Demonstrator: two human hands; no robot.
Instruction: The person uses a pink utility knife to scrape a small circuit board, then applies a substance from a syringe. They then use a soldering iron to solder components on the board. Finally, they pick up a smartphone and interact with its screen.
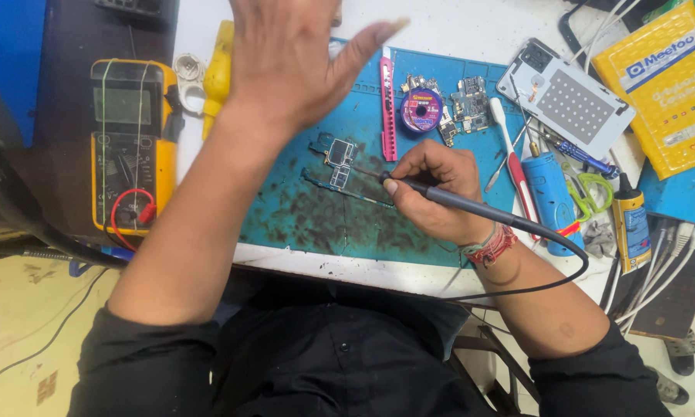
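Note:
My right hand (434,189) grips a dark soldering iron (471,207) like a pen, its tip pointing left at a small phone circuit board (339,164) lying on a blue work mat (316,216). The iron's black cord (548,270) loops back past my wrist. My left hand (293,54) is raised above the mat's far edge, fingers spread, holding nothing; it hides part of the bench behind it.
A yellow multimeter (131,143) with red leads sits left. On the mat's far side lie a pink cutter (387,108), a solder-wick spool (420,110) and board pieces (471,104). Right: phone back cover (567,96), blue cylinder (549,197), screwdrivers, green scissors (590,193), small bottle (631,224), yellow box (664,85), white cables.

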